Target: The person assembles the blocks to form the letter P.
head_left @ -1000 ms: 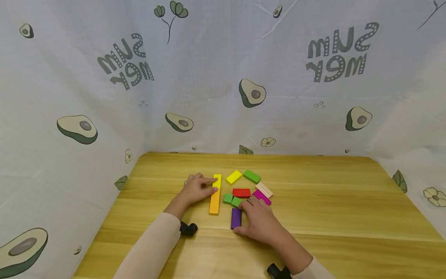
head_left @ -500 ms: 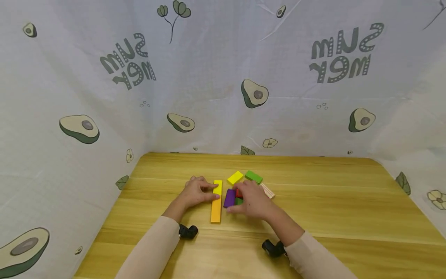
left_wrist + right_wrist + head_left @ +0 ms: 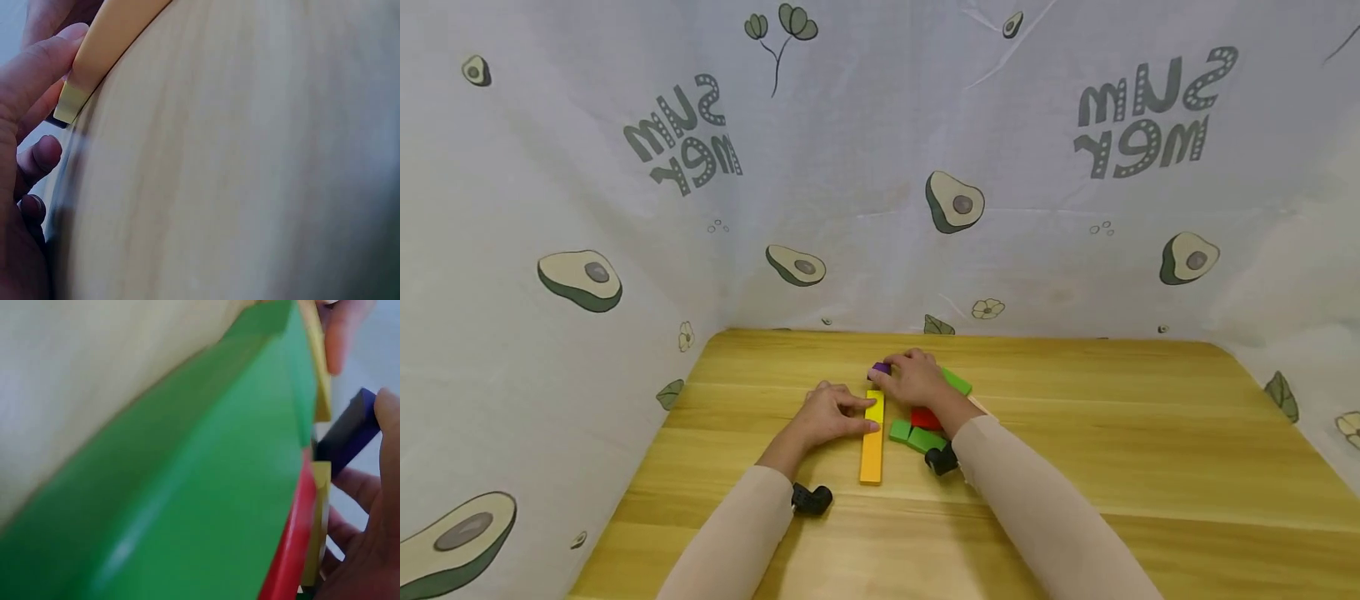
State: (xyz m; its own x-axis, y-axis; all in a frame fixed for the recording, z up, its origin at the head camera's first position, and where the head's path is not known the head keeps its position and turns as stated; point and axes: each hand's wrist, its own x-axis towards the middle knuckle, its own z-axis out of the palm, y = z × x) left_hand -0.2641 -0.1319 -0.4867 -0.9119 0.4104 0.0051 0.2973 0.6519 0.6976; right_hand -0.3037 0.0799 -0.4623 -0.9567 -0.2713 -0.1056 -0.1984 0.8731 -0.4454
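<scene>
A yellow block (image 3: pixel 876 407) and an orange block (image 3: pixel 871 460) lie end to end in a straight row. My left hand (image 3: pixel 827 415) touches the row's left side with thumb and index finger spread apart, both also visible against it in the left wrist view. Beyond the row's far end, my right hand (image 3: pixel 913 379) pinches a purple block (image 3: pixel 880 370) between thumb and fingers. In the right wrist view that purple block (image 3: pixel 350 431) is tilted, close to the yellow end. How far it stands above the table is hard to tell.
Right of the row lie small green blocks (image 3: pixel 927 441), a red block (image 3: pixel 927 419), a farther green block (image 3: pixel 956 382) and a striped block (image 3: pixel 982 407), partly hidden by my right arm. A loose yellow block (image 3: pixel 317 531) shows in the right wrist view. Printed cloth (image 3: pixel 880 167) encloses the wooden table (image 3: pixel 1112 425).
My right hand has carried the purple block from the near side, leftward and away, to the row's far end. My left hand stays on the row, which has slid slightly nearer.
</scene>
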